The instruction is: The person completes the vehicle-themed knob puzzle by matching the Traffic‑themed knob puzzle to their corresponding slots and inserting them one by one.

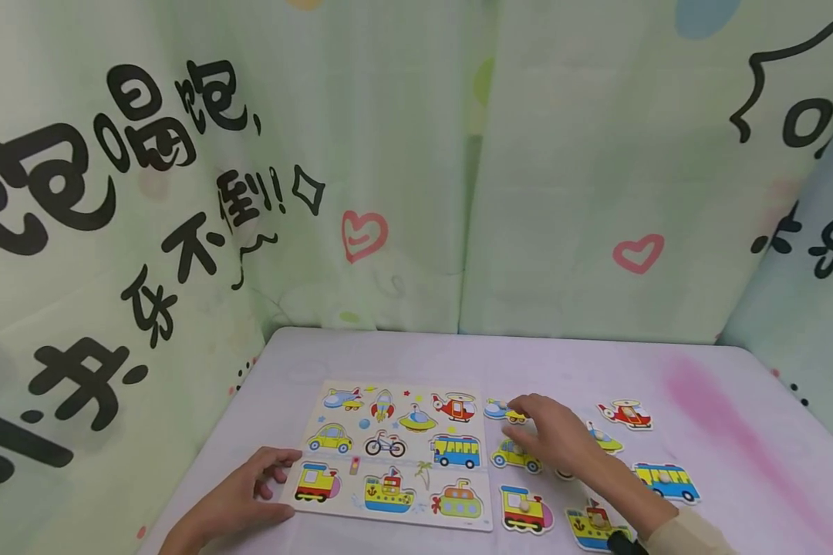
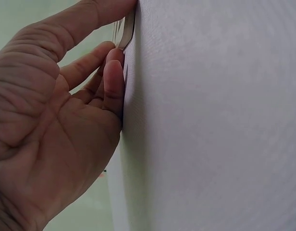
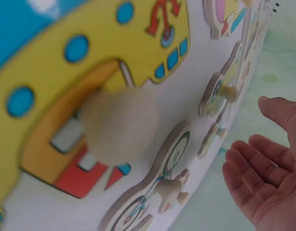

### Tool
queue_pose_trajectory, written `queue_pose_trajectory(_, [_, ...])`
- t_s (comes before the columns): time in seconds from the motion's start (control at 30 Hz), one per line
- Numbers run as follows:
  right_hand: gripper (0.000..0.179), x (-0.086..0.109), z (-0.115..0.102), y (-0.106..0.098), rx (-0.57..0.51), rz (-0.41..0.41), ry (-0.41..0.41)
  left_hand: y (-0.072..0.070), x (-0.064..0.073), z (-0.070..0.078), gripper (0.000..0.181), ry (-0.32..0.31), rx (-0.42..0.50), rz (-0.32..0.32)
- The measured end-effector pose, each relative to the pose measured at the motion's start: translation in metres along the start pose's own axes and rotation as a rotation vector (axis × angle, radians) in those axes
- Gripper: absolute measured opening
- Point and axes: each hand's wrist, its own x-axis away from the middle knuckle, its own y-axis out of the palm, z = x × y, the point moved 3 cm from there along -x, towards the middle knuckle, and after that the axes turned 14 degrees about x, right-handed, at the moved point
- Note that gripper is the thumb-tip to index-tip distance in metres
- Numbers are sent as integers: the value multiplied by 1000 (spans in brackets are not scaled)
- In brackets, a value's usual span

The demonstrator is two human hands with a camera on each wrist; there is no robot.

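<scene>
Puzzle board (image 1: 418, 455): a thin, flat rectangle is being covered by bright printed vehicles, and its left edge is being touched by the left hand (image 1: 239, 493).
Left fingers: the thumb and forefinger are being held apart along that edge, the others being bent inward; whether the board is being pinched cannot be told.
Ship piece (image 1: 583, 528): a smooth, glossy print is being shown, with a round, pale knob (image 3: 120, 126) being raised from it.
Bicycle piece (image 3: 174, 159): layered, wood-like edges are being shown, curved round the wheels.
Plane piece (image 1: 496, 410): beside the board's upper right corner, it is being partly covered by the right hand (image 1: 555, 432); whether it is being touched cannot be told.
Right fingers: a gap is being left between the thumb and the loosely bent fingers.
Neighbours: the car piece (image 1: 515, 456) and train piece (image 1: 525, 510) are being seen nearer the person, the helicopter piece (image 1: 625, 415) and bus piece (image 1: 666, 484) farther right.
In the way: the saucer piece (image 1: 605, 441) is being partly hidden by the right forearm (image 1: 625, 486).
Tablecloth (image 2: 215, 120): a fine, pale weave is being shown.
</scene>
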Motion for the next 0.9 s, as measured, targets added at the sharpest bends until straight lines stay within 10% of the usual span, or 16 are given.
queue_pose_trajectory(0.9, [30,-45,11,15,31,-94,-5,1,-2,2,76,-22,9,11])
